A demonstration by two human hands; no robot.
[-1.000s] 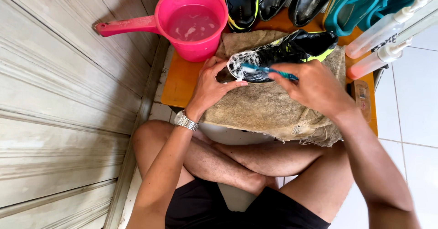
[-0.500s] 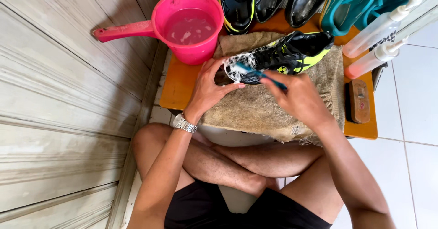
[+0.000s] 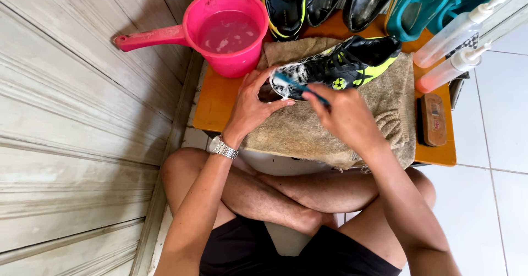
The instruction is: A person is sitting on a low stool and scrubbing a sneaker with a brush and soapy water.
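Right hand [image 3: 346,116] grips toothbrush [image 3: 297,86], handle hidden; left hand [image 3: 250,108] clasps shoe [image 3: 341,64].

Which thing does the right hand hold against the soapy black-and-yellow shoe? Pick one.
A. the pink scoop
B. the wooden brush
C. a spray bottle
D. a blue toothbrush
D: the right hand grips a blue toothbrush whose head lies on the foamy shoe.

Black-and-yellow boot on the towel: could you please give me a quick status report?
Left hand steadies boot at soapy toe. Right hand holds blue toothbrush against it. Boot lies on towel; pink dipper alongside, clear.
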